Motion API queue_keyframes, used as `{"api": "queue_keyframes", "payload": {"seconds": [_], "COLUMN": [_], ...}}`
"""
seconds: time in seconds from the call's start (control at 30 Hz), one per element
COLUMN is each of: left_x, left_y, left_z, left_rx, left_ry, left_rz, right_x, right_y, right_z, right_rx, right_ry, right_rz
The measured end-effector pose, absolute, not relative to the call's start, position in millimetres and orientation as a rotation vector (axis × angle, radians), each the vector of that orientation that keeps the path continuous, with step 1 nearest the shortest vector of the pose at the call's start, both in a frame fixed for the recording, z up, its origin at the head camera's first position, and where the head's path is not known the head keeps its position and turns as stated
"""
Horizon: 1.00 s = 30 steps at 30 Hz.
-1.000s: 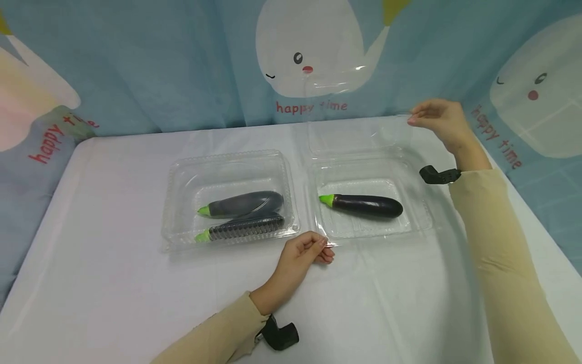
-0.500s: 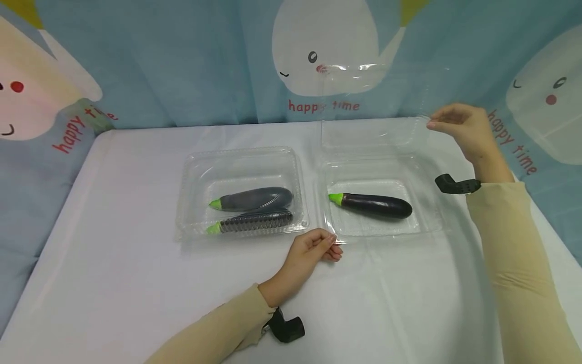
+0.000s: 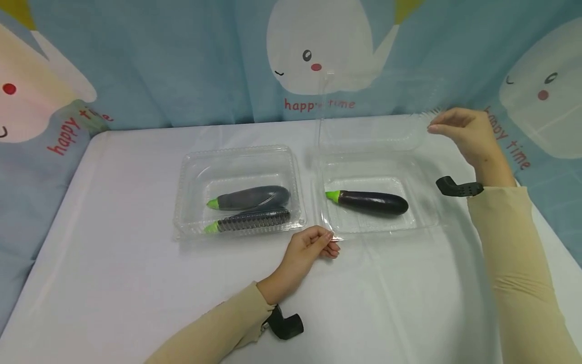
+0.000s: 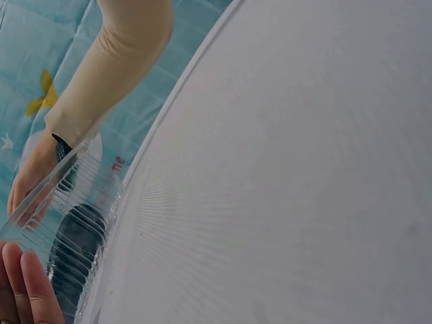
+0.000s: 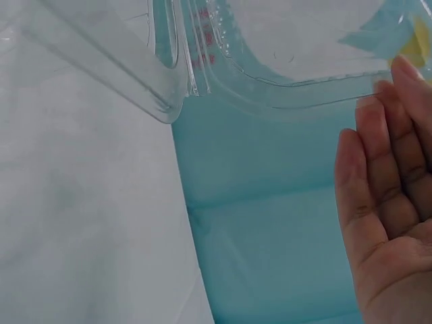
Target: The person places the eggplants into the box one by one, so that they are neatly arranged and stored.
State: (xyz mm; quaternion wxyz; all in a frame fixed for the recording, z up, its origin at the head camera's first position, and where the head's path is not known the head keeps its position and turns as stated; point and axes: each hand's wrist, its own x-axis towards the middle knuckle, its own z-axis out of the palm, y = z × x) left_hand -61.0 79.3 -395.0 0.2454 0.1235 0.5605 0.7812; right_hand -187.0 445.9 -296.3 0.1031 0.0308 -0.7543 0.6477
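Note:
In the head view, a clear plastic clamshell box point(image 3: 364, 235) lies on the right of the table with its transparent lid point(image 3: 373, 134) raised at the back. A single dark eggplant point(image 3: 373, 201) with a green stem end lies inside. My left hand point(image 3: 306, 253) pinches the box's front left corner between thumb and fingers. At the lid's right edge, my right hand point(image 3: 466, 136) pinches the rim with thumb and fingertips; the right wrist view shows the lid rim point(image 5: 324, 101) meeting those fingertips. The left wrist view shows only part of my left hand point(image 4: 30, 287) beside the ribbed wall.
Left of it stands a second clear clamshell box point(image 3: 236, 162), closed, with two eggplants point(image 3: 252, 197) inside. A white cloth point(image 3: 113, 273) covers the table. Behind hangs a blue curtain point(image 3: 182, 60) with whale prints.
My right hand has shifted slightly to the right and nearer along with the lid edge. My left hand keeps its grip on the corner. The head view has shifted a little.

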Motion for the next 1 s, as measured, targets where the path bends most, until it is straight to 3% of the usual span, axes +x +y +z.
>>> {"api": "queue_keyframes", "payload": {"seconds": [1.0], "left_x": [-70], "left_y": [69], "left_z": [-389], "left_rx": [0.299], "left_ry": [1.546], "left_rz": [2.13], "right_x": [-167], "right_y": [445], "right_z": [-300], "right_rx": [0.286], "right_ry": [-2.1], "right_rz": [2.07]}}
